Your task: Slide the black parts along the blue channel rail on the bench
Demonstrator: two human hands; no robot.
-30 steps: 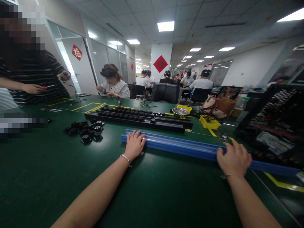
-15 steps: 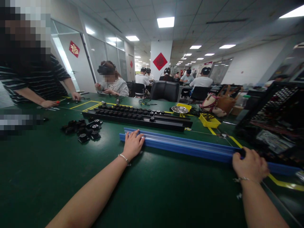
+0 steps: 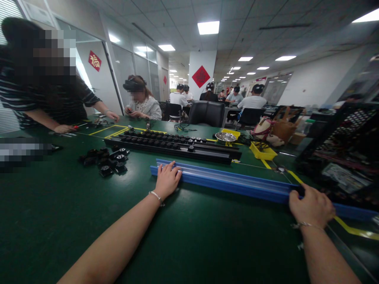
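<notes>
Your light is cool and even, coming from flat ceiling panels [image 3: 208, 28] burnt to plain white, while the green table [image 3: 89, 228] looks dim, with a soft sheen beside the black parts [image 3: 106, 170]. Pale glare streaks your blue channel [image 3: 233, 183]. At right, you lose the mesh rack [image 3: 345, 124] in shadow; wide-angle stretch bends the edges, and the far background is soft

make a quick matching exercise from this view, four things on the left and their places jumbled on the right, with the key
1. blue channel rail
2. metal bowl
3. heap of small black parts
4. black office chair

A. in front of a partly hidden yellow bin
B. under the left hand and right hand
C. beyond the green table's far edge
D. on the table, left of the rail

Pairs: 1-B, 2-A, 3-D, 4-C
</notes>
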